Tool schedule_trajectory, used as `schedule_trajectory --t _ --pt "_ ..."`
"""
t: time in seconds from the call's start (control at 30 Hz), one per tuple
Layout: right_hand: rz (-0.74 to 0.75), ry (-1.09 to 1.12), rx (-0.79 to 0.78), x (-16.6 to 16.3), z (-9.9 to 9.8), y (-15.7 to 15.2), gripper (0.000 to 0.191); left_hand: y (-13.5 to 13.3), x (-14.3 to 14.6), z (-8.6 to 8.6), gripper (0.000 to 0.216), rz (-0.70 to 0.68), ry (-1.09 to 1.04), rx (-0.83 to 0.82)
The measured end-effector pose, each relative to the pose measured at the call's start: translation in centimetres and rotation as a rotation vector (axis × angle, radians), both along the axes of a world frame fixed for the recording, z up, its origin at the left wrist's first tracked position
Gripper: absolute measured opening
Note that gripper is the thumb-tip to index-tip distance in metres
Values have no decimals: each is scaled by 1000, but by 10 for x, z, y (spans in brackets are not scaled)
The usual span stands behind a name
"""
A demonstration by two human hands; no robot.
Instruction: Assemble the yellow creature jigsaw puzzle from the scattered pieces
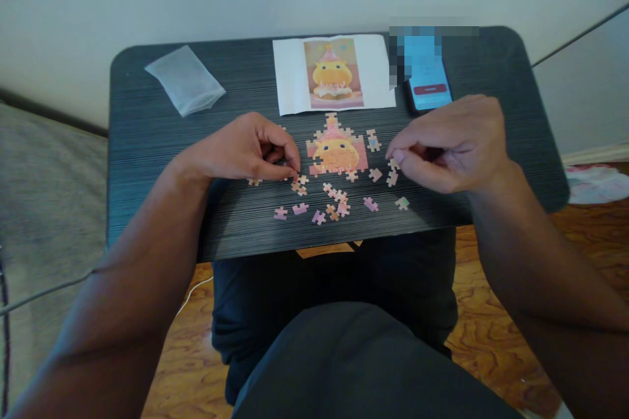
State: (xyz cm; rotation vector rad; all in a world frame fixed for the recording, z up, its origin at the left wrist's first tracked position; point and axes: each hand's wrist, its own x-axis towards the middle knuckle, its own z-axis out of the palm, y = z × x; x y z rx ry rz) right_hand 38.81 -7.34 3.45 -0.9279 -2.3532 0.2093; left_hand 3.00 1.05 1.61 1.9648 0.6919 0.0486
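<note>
A partly joined jigsaw puzzle with a yellow character in a pink party hat lies in the middle of the dark table. My left hand is at its left, thumb and forefinger pinched on a small reddish puzzle piece. Just below those fingertips lies another loose piece. To the right of the puzzle, my right hand has thumb and forefinger pressed together over loose pieces; whatever is between the fingertips is hidden. A piece with a blue spot lies between puzzle and right hand.
Several loose pieces are scattered along the front of the table. Behind the puzzle lies a printed reference picture on white paper. A clear plastic bag is at the back left, a lit phone at the back right.
</note>
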Motion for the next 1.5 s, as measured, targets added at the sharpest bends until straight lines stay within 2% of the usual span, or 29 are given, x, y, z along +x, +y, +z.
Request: schedule_trajectory --t 0.1,0.2,0.37,0.5,0.6,0.73,0.9,1.2,1.5 --pt "33 -125 -197 -17 7 -28 13 0 1 1 19 8 -3 -19" --pt "-3 -94 -345 -35 4 -59 9 0 1 2 18 13 -12 -35" --pt "-225 -118 -334 -57 -14 -101 10 0 1 1 21 10 -11 -38" --pt "-412 -119 -247 -68 -29 -119 8 2 -1 0 22 2 -4 -33" --pt "-464 -130 -166 -75 -37 -124 10 2 -1 0 23 -9 -25 -33" --pt "-433 -178 -87 -76 -43 -126 18 2 0 0 22 -3 -25 -26" --pt "-416 -204 -23 -70 -46 -128 13 1 1 0 23 -5 -15 -1" --pt "-418 -97 -24 -68 -48 -130 18 -4 4 9 19 -38 -17 118" --pt "-413 -46 86 -65 -48 -129 22 -6 6 10 20 -120 37 196"
